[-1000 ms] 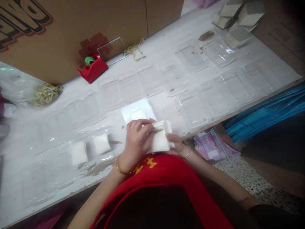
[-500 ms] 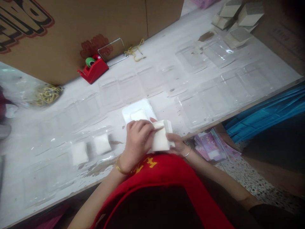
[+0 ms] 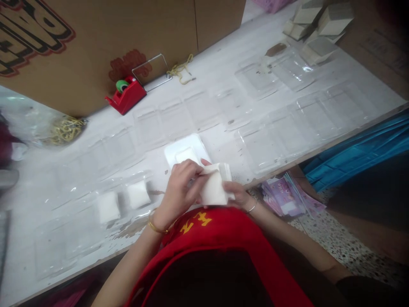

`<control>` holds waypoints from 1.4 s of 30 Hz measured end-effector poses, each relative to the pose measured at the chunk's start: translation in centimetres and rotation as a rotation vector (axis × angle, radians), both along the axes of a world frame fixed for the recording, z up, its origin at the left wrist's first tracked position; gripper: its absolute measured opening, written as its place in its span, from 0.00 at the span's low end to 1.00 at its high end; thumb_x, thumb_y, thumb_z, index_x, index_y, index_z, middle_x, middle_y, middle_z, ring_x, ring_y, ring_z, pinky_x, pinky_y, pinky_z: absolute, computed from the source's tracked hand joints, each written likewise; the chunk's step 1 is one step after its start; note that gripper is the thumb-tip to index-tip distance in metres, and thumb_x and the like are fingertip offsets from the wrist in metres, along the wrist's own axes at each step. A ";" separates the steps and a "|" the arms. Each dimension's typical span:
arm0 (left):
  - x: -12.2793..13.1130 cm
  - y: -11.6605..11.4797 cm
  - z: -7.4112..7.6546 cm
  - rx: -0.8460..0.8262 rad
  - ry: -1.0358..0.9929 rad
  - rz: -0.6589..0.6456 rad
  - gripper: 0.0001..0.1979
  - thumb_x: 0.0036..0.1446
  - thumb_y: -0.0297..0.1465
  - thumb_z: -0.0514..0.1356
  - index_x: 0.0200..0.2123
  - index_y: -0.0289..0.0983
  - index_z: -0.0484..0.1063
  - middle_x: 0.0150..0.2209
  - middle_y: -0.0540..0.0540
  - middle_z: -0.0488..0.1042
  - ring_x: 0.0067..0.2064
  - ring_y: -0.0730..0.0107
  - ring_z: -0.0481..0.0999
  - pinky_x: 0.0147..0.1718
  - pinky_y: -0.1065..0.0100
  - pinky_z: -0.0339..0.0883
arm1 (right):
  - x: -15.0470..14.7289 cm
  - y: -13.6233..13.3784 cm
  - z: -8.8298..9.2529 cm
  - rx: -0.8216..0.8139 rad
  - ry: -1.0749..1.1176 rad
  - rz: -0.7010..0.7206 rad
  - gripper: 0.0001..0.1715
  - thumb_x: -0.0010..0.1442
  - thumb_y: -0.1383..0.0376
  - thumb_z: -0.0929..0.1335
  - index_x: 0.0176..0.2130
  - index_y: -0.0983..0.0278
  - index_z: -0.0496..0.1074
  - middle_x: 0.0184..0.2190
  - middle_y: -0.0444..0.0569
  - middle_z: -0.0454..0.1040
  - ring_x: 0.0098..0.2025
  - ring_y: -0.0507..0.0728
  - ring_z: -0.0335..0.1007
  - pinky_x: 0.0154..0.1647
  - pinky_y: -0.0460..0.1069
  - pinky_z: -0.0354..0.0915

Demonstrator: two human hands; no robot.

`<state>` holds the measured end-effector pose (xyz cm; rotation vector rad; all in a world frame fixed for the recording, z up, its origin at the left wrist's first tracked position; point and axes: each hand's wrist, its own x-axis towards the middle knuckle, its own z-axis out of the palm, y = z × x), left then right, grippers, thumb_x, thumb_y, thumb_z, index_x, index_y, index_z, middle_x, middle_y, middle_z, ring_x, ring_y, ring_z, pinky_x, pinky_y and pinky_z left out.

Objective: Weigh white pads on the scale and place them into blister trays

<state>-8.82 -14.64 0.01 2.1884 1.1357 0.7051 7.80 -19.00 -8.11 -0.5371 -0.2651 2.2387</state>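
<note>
A person's two bare forearms angle inward, bringing the hands close together near the centre. The left forearm [image 3: 131, 260] slants up from the lower left; the bare left hand [image 3: 182, 183] shows its back, with fingers bent and the thumb stretched toward the right hand. The right forearm [image 3: 287, 228] enters from the lower right, fairly straight at the wrist. The bare right hand [image 3: 239, 195] is closed in a grip, thumb uppermost, its other fingers mostly hidden.

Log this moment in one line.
left hand: fingertips on white stack | right hand: holding white stack | beyond hands: white flat object | nearby: two white pads, clear plastic trays, red tape dispenser
</note>
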 end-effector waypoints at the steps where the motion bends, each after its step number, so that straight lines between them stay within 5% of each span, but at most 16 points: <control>1: -0.3 0.2 0.2 -0.053 -0.029 -0.016 0.05 0.65 0.28 0.57 0.34 0.38 0.65 0.31 0.51 0.69 0.33 0.72 0.67 0.35 0.67 0.61 | 0.1 0.0 0.1 0.008 -0.005 0.017 0.42 0.45 0.53 0.76 0.58 0.56 0.67 0.40 0.51 0.79 0.40 0.65 0.76 0.36 0.60 0.74; 6: -2.5 2.9 0.0 -0.262 -0.180 0.076 0.04 0.62 0.31 0.59 0.35 0.37 0.68 0.30 0.50 0.70 0.31 0.73 0.69 0.30 0.71 0.62 | 0.9 0.2 1.0 0.041 -0.048 0.037 0.45 0.46 0.51 0.75 0.61 0.57 0.64 0.44 0.55 0.77 0.41 0.67 0.76 0.36 0.60 0.73; 12: -4.7 7.8 -3.3 -0.489 -0.152 0.165 0.07 0.56 0.32 0.64 0.33 0.36 0.70 0.30 0.50 0.69 0.30 0.75 0.67 0.29 0.71 0.61 | 2.7 0.0 1.6 0.029 -0.019 -0.081 0.52 0.48 0.58 0.74 0.67 0.55 0.54 0.46 0.53 0.75 0.40 0.64 0.77 0.34 0.55 0.73; 17: -4.6 8.6 -4.2 -0.594 -0.267 0.135 0.11 0.54 0.35 0.65 0.39 0.37 0.71 0.34 0.49 0.70 0.34 0.73 0.69 0.31 0.70 0.63 | 3.9 0.3 1.5 0.118 -0.020 -0.144 0.52 0.50 0.57 0.73 0.68 0.54 0.50 0.47 0.54 0.74 0.40 0.64 0.77 0.33 0.56 0.73; 20: -4.2 8.3 -4.4 -0.491 -0.102 0.154 0.12 0.56 0.34 0.62 0.42 0.37 0.71 0.38 0.47 0.73 0.36 0.69 0.71 0.33 0.68 0.64 | 4.2 0.7 1.8 0.163 -0.048 -0.189 0.53 0.50 0.56 0.73 0.68 0.55 0.49 0.46 0.54 0.75 0.39 0.64 0.77 0.31 0.55 0.72; 26: -4.0 7.5 -5.8 0.007 0.395 0.192 0.11 0.60 0.30 0.57 0.47 0.37 0.70 0.43 0.41 0.74 0.45 0.57 0.72 0.46 0.57 0.62 | 4.1 1.2 2.2 0.179 -0.048 -0.203 0.53 0.51 0.56 0.73 0.68 0.55 0.49 0.44 0.53 0.75 0.38 0.64 0.77 0.31 0.54 0.71; 30: -5.7 6.8 -5.0 0.131 0.329 0.326 0.12 0.62 0.32 0.57 0.48 0.37 0.70 0.47 0.41 0.73 0.49 0.57 0.71 0.47 0.57 0.62 | 4.2 1.2 2.2 0.197 -0.061 -0.209 0.53 0.50 0.56 0.73 0.68 0.54 0.49 0.45 0.54 0.74 0.39 0.64 0.76 0.31 0.54 0.71; 36: -8.9 5.8 -3.9 0.069 0.142 0.416 0.06 0.61 0.32 0.59 0.38 0.37 0.74 0.37 0.45 0.76 0.40 0.66 0.74 0.39 0.65 0.65 | 4.6 1.6 3.0 0.170 -0.155 -0.213 0.55 0.47 0.54 0.75 0.67 0.52 0.51 0.43 0.53 0.74 0.37 0.63 0.75 0.29 0.55 0.70; 42: -8.9 5.1 -4.1 0.028 0.113 0.429 0.05 0.61 0.31 0.59 0.36 0.37 0.74 0.37 0.46 0.76 0.38 0.67 0.74 0.38 0.65 0.66 | 4.7 1.8 3.5 0.169 -0.187 -0.248 0.55 0.45 0.53 0.75 0.66 0.52 0.53 0.43 0.52 0.74 0.35 0.62 0.74 0.28 0.54 0.69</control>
